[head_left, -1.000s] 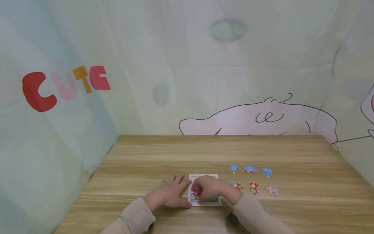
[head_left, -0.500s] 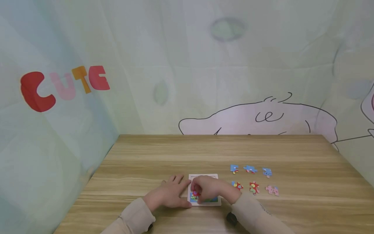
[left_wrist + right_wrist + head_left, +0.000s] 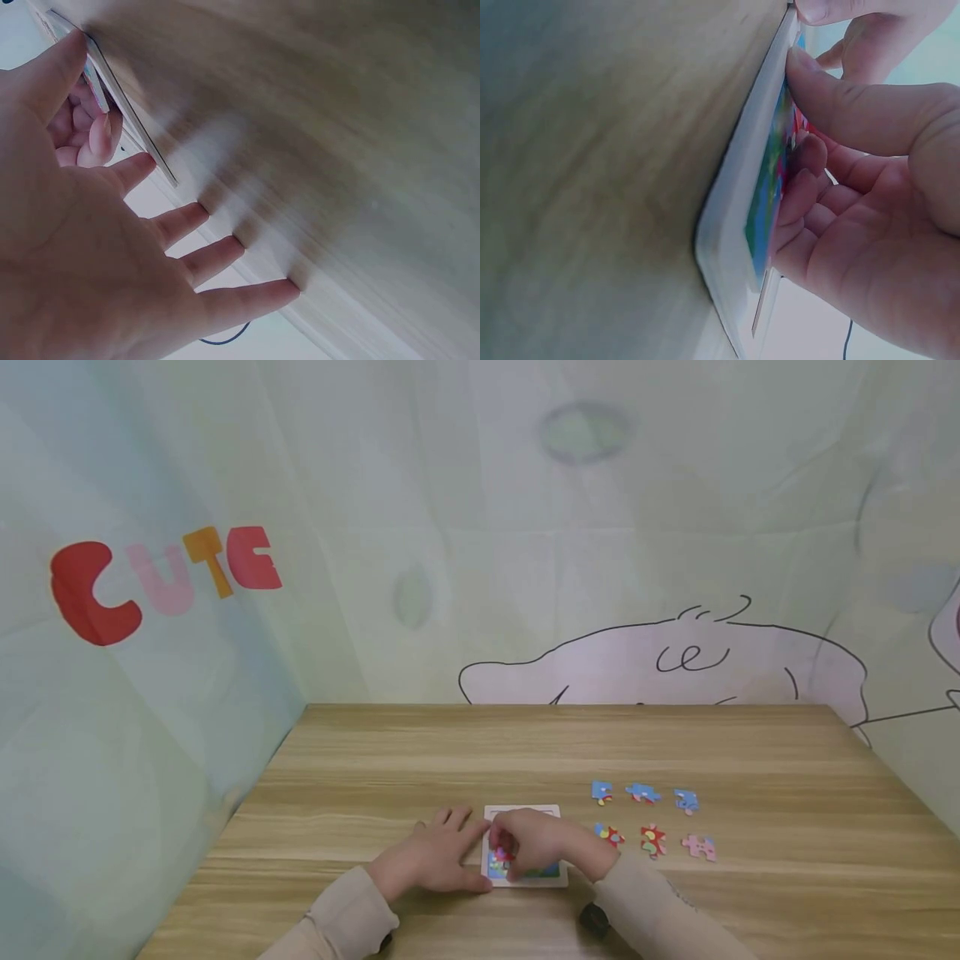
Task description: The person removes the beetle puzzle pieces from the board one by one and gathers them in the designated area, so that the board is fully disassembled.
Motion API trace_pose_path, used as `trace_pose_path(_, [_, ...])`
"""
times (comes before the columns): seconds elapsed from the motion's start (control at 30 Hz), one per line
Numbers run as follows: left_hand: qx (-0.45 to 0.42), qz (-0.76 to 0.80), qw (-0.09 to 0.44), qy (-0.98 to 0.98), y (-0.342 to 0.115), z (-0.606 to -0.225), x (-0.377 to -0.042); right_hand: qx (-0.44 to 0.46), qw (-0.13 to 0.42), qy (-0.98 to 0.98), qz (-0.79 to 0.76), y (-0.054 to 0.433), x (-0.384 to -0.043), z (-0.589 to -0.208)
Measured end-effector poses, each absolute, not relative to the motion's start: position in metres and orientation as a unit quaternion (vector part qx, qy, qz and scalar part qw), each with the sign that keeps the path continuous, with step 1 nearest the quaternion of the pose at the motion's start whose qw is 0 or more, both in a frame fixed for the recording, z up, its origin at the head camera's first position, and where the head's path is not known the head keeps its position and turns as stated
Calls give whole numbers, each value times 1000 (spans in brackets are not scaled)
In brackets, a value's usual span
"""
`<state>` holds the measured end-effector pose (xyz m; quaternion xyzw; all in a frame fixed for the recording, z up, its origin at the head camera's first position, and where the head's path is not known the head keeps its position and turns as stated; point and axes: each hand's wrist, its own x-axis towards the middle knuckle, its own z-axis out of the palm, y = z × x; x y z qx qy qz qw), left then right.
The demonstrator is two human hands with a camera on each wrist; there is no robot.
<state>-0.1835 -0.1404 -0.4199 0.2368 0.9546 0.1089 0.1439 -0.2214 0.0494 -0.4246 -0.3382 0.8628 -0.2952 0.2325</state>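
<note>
My left hand (image 3: 446,852) lies with spread fingers at the left side of a white-framed puzzle tray (image 3: 551,883). Its thumb touches the tray's near left corner and the index fingertip the left edge, while the other fingertips rest on the table. Over the tray, my right hand (image 3: 534,842) pinches a puzzle piece (image 3: 499,856) with a red flower, at the left side. In the left wrist view this piece (image 3: 97,88) stands tilted, one edge raised above the frame. Along the tray's near side runs a blue and green picture strip (image 3: 761,217). The right hand hides much of the tray's middle.
Right of the tray, loose puzzle pieces lie in two rows on the wooden table (image 3: 375,752). The back row has blue pieces (image 3: 642,793); in front are a red and yellow piece (image 3: 653,841) and a pink piece (image 3: 700,847). A printed cloth backdrop (image 3: 480,568) stands behind.
The flower piece under my right fingers has shifted slightly at the tray's left side. Both hands stay in nearly the same place, and the loose pieces have not moved.
</note>
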Motion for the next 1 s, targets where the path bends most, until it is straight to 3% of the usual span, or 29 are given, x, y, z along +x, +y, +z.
trace_pose_path(0.5, [235,107,144,955,-140,-421,-185,-337,245,849,-324,50,-220,-424])
trace_pose_path(1.0, [231,113,137,957,-141,-424,-184,-379,215,844,-313,58,-225,-427])
